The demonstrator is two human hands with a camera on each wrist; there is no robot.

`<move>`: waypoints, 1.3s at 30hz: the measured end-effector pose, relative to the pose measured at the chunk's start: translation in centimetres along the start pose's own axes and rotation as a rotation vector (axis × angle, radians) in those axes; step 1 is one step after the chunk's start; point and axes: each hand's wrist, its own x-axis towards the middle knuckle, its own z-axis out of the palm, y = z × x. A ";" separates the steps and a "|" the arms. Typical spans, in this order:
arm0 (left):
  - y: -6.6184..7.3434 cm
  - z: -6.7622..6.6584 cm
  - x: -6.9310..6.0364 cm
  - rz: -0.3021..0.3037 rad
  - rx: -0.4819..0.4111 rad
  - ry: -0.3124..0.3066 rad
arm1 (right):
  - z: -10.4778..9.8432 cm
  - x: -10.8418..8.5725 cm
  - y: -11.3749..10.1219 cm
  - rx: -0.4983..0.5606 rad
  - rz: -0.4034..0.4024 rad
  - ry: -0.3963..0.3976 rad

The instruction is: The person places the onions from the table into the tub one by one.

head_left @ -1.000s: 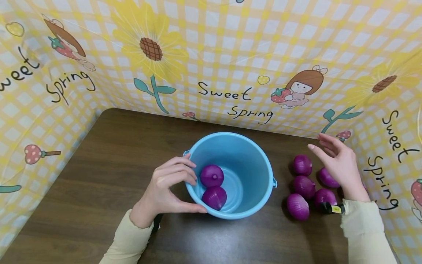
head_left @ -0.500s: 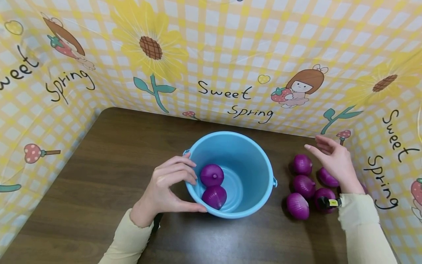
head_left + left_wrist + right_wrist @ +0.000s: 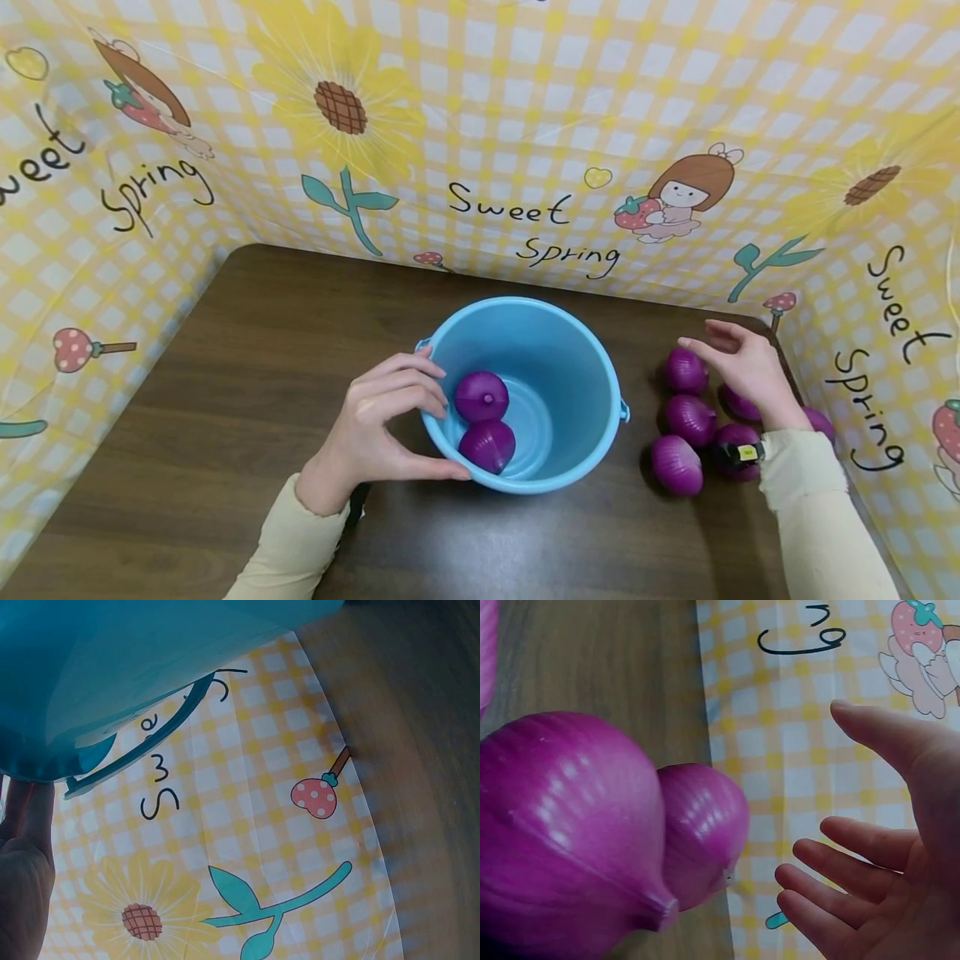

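Bare hands [image 3: 378, 425] and pale cream sleeves.
The left sleeve [image 3: 288, 542] and right sleeve [image 3: 828, 529] are plain, long and a bit wrinkly. A small black gadget [image 3: 726, 452] pokes out where the right one ends — it has a yellow sticker [image 3: 747, 452], its marks too tiny to read. Another black bit [image 3: 356, 507] peeks out by the left one.

The surface [image 3: 180, 417] is a dark brown panel with a wood-grain finish and a rounded corner at 10 o'clock. A round, light-blue, open-topped bucket [image 3: 566, 375] stands on it near the centre. Six purple, glossy, rounded onions [image 3: 691, 420] are visible on the surface toward 3 o'clock from the bucket: three in a row nearest it, two just beyond, partly covered, and one outermost [image 3: 821, 423].
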 end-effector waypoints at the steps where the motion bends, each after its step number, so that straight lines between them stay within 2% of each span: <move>1: 0.0 0.0 0.0 -0.002 0.001 -0.001 | 0.1 0.0 0.1 -0.007 0.005 -0.009; 8: -0.1 0.0 0.0 -0.002 0.002 -0.006 | 0.5 0.0 0.6 -0.030 0.023 -0.071; 23: 0.1 -0.1 0.1 0.008 -0.001 0.004 | 1.1 0.1 1.8 -0.063 0.049 -0.150; 39: 0.1 0.0 0.1 0.006 -0.003 0.003 | 1.7 -0.1 2.5 -0.069 0.087 -0.179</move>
